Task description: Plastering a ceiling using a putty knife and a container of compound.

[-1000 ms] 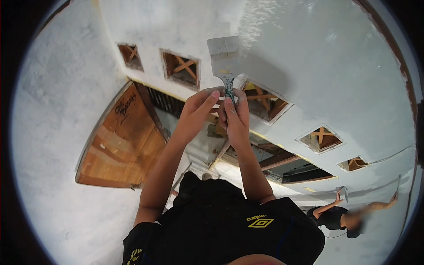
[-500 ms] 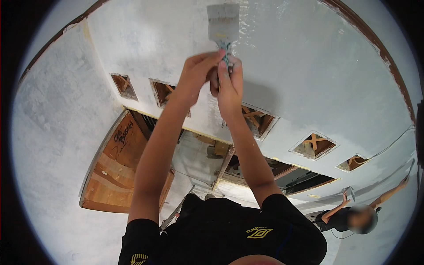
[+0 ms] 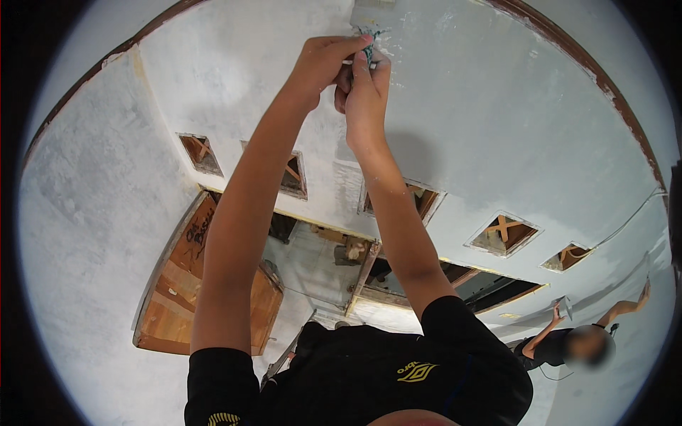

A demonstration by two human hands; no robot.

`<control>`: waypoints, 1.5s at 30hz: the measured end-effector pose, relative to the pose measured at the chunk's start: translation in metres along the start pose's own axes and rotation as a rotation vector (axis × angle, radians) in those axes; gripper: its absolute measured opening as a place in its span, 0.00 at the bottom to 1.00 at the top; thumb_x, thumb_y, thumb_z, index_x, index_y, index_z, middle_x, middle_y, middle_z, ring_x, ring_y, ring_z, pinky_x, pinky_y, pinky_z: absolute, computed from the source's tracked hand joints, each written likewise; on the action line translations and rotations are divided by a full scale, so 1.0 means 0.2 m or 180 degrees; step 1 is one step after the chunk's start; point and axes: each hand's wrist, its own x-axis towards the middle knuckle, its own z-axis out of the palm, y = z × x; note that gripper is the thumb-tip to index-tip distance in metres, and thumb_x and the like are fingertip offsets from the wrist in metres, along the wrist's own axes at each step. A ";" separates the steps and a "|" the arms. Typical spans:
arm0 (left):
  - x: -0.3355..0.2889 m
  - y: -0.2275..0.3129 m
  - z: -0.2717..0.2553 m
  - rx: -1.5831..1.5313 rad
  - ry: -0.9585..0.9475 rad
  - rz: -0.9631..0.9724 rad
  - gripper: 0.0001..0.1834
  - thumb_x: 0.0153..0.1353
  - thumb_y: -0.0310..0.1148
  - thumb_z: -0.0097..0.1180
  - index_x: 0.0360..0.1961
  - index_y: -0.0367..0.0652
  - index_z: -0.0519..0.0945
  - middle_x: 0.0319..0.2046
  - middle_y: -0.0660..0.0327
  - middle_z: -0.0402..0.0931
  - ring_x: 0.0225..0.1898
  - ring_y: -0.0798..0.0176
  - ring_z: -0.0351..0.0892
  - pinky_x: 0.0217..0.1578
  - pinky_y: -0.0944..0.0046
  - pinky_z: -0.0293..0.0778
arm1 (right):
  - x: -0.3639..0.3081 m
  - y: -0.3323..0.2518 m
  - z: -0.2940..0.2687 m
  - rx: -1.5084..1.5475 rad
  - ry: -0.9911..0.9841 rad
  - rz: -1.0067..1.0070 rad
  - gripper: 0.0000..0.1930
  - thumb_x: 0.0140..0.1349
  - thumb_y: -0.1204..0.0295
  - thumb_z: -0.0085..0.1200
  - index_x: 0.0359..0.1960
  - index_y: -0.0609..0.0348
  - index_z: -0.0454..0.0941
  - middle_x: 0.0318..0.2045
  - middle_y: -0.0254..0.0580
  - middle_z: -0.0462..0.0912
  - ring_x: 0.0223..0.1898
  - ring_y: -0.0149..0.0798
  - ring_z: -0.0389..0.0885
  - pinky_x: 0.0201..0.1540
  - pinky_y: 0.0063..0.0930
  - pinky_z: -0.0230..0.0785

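Observation:
A putty knife (image 3: 368, 14) with a wide grey blade is raised overhead against the white-grey wall (image 3: 497, 121); its far end runs out of view at the top edge. Teal, speckled handle parts show between my fingers. My left hand (image 3: 330, 64) pinches the handle near the blade from the left. Just below it, my right hand (image 3: 366, 96) is wrapped round the same handle, thumb pointing up. Both arms are stretched far up. Wet, lumpy filler marks show on the wall right of the blade.
Small square framed openings (image 3: 504, 233) run in a row across the wall. A brown wooden door (image 3: 174, 302) stands at the left beside a doorway. At the lower right another person (image 3: 550, 348) reaches up to the wall with a grey plate in one hand. A cable (image 3: 629, 221) hangs there.
Both hands and the putty knife have moved further up along the wall, so most of the blade has left the view. The grip looks the same.

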 end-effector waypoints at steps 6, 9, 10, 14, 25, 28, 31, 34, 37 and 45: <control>-0.15 -0.22 0.01 -0.0043 0.0246 -0.0479 0.19 0.61 0.42 0.65 0.24 0.34 0.81 0.18 0.60 0.76 0.14 0.68 0.71 0.16 0.66 0.66 | -0.22 0.15 -0.11 0.0294 0.0275 0.0726 0.11 0.78 0.61 0.40 0.52 0.52 0.63 0.22 0.27 0.64 0.16 0.21 0.56 0.15 0.18 0.46; -0.30 -0.41 0.02 -0.0049 0.0314 -0.0832 0.20 0.62 0.42 0.65 0.26 0.33 0.82 0.18 0.60 0.77 0.14 0.70 0.70 0.15 0.67 0.64 | -0.40 0.27 -0.17 0.0533 0.0534 0.1155 0.09 0.77 0.59 0.40 0.47 0.48 0.64 0.20 0.27 0.61 0.14 0.23 0.54 0.15 0.20 0.45; -0.36 -0.47 0.01 -0.0117 0.0331 -0.0987 0.20 0.62 0.42 0.64 0.27 0.32 0.83 0.19 0.61 0.77 0.13 0.70 0.70 0.15 0.67 0.64 | -0.47 0.30 -0.19 0.0629 0.0627 0.1263 0.09 0.77 0.58 0.41 0.45 0.48 0.65 0.20 0.26 0.60 0.13 0.23 0.53 0.15 0.20 0.45; -0.59 -0.71 -0.05 -0.0077 0.0259 -0.1287 0.20 0.63 0.42 0.63 0.28 0.31 0.85 0.19 0.61 0.78 0.13 0.71 0.70 0.16 0.68 0.65 | -0.76 0.43 -0.25 0.0979 0.0717 0.1796 0.11 0.77 0.56 0.40 0.43 0.47 0.65 0.18 0.27 0.59 0.13 0.23 0.53 0.16 0.20 0.45; -0.77 -0.47 -0.11 0.0203 0.0115 -0.1053 0.19 0.61 0.40 0.66 0.34 0.29 0.86 0.28 0.59 0.83 0.33 0.69 0.80 0.38 0.68 0.77 | -0.89 0.25 -0.18 -0.0187 0.0100 0.1313 0.13 0.77 0.66 0.41 0.55 0.60 0.67 0.17 0.28 0.68 0.12 0.22 0.62 0.15 0.18 0.53; -0.52 -0.15 -0.08 0.0312 0.0083 -0.0667 0.21 0.61 0.43 0.66 0.31 0.30 0.85 0.27 0.60 0.82 0.33 0.70 0.79 0.41 0.68 0.76 | -0.55 0.06 -0.09 -0.0369 -0.0226 0.0754 0.13 0.77 0.69 0.42 0.55 0.63 0.67 0.21 0.31 0.74 0.15 0.23 0.71 0.17 0.16 0.57; -0.24 -0.02 -0.07 0.0593 -0.0048 0.0080 0.20 0.60 0.42 0.66 0.25 0.32 0.83 0.22 0.63 0.78 0.27 0.71 0.74 0.34 0.68 0.74 | -0.26 0.02 0.04 -0.0149 -0.0021 0.0048 0.13 0.76 0.65 0.38 0.44 0.61 0.72 0.14 0.40 0.74 0.10 0.27 0.65 0.13 0.18 0.51; -0.14 -0.03 -0.10 0.0872 0.0031 0.0022 0.20 0.61 0.44 0.65 0.25 0.34 0.82 0.22 0.61 0.77 0.26 0.68 0.76 0.36 0.67 0.75 | -0.16 -0.06 0.05 -0.0109 -0.0241 0.0784 0.13 0.74 0.63 0.39 0.40 0.59 0.72 0.13 0.41 0.72 0.09 0.29 0.64 0.11 0.20 0.49; -0.16 -0.22 -0.08 0.0645 0.0253 0.0030 0.23 0.57 0.46 0.66 0.23 0.31 0.83 0.16 0.62 0.75 0.19 0.70 0.70 0.23 0.68 0.67 | -0.23 0.08 -0.06 0.0181 -0.0094 0.1236 0.14 0.73 0.61 0.41 0.38 0.58 0.72 0.12 0.39 0.71 0.08 0.29 0.62 0.11 0.22 0.47; -0.58 -0.69 -0.12 0.1317 0.0057 -0.1245 0.25 0.60 0.43 0.67 0.20 0.28 0.81 0.15 0.65 0.71 0.20 0.73 0.67 0.23 0.67 0.65 | -0.76 0.34 -0.22 0.0575 0.0693 0.2408 0.12 0.75 0.57 0.42 0.43 0.51 0.70 0.10 0.33 0.64 0.08 0.28 0.52 0.13 0.23 0.45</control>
